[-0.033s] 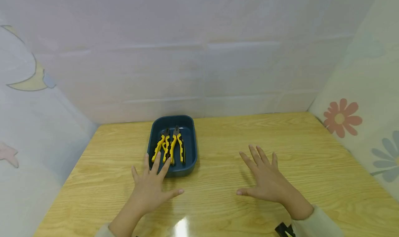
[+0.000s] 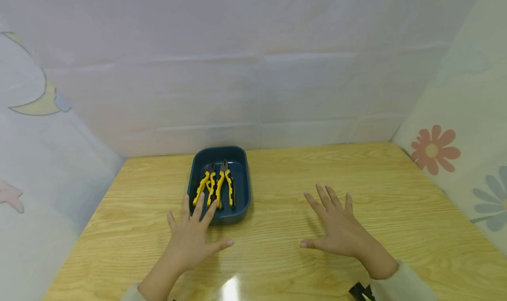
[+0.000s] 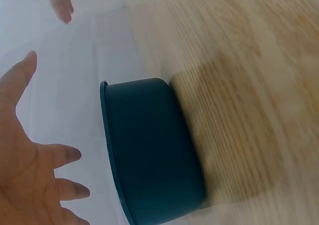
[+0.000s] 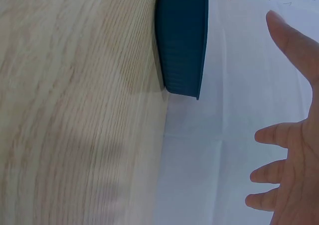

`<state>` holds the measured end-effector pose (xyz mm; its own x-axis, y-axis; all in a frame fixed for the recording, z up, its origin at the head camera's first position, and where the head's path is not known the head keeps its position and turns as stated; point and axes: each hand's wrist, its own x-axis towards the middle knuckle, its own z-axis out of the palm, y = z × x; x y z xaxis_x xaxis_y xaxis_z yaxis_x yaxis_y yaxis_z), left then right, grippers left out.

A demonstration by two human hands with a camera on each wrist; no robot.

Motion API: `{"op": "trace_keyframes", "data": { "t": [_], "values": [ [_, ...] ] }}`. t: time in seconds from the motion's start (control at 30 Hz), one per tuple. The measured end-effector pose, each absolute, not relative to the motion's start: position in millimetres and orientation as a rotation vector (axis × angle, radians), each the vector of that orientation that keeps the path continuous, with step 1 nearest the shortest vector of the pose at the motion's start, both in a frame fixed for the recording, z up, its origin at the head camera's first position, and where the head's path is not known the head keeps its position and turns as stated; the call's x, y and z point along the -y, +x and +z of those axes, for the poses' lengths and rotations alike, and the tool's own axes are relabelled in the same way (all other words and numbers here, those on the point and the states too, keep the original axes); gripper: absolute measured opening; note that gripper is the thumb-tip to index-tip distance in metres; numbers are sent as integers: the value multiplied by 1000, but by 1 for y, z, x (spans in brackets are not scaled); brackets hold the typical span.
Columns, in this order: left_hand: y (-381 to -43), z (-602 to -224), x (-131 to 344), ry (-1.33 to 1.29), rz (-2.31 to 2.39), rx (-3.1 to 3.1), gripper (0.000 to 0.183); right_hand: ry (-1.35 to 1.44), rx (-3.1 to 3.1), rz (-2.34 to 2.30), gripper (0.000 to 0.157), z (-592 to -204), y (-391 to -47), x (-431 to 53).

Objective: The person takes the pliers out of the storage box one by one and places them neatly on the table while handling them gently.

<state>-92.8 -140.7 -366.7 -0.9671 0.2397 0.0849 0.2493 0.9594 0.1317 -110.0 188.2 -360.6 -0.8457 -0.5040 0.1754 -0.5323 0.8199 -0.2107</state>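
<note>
A dark blue-green bin (image 2: 237, 215) stands on the left half of the table. Inside it lie at least two pairs of pliers (image 2: 230, 189) with yellow-and-black handles, heads toward the back wall. My left hand (image 2: 189, 244) is spread above the table in front of the bin, its fingertips overlapping the near rim in the head view. In the left wrist view a gap separates those fingers from the bin wall (image 3: 149, 150). Well to the right of the bin, my right hand (image 2: 340, 233) is held with fingers spread. Neither hand holds anything.
The wood-grain table (image 2: 277, 266) meets a pale cloth backdrop (image 2: 301, 98) at the back. Printed side cloths, one with a red flower (image 2: 435, 150), flank it. A black piece (image 2: 361, 292) shows beside the right sleeve.
</note>
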Motion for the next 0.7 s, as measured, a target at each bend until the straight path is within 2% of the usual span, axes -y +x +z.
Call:
{"op": "trace_keyframes", "data": {
  "t": [0.7],
  "values": [
    [-98, -374, 144, -296, -341, 3082, 97, 808, 2888, 449, 97, -368, -112, -182]
  ]
}}
